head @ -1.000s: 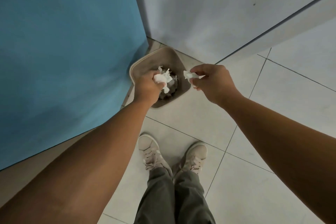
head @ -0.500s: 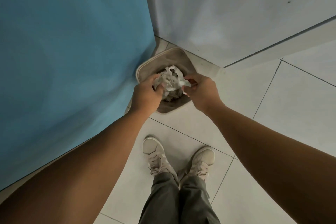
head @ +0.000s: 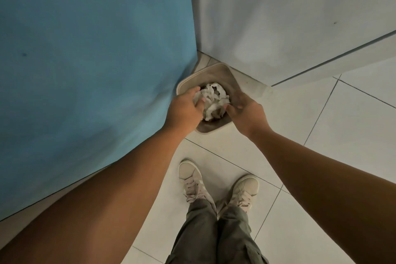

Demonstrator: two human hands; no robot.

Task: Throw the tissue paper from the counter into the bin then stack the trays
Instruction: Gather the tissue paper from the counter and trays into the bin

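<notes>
Standing on the pale floor tiles [head: 321, 135] nearest the camera are two beige lace-up shoes [head: 190, 180] below olive trousers [head: 214, 231], toes pointing towards the corner. Both bare forearms reach forward from the lower edges of the view and meet over the bin [head: 215, 68].

The left hand [head: 184, 111] has its fingers curled round the left side of the crumpled white tissue paper [head: 214, 98], gripping it. The right hand [head: 246, 113] sets its thumb against the wad's right edge while its fingers point down inside the bin in shadow; whether it pinches the paper cannot be told.

The tissue paper sits as one wad in the bin's mouth, between the two hands.

The tan, square-rimmed bin stands on the floor in the corner, touching a blue panel [head: 85, 70] on its left, with a white wall [head: 278, 17] just behind it.
</notes>
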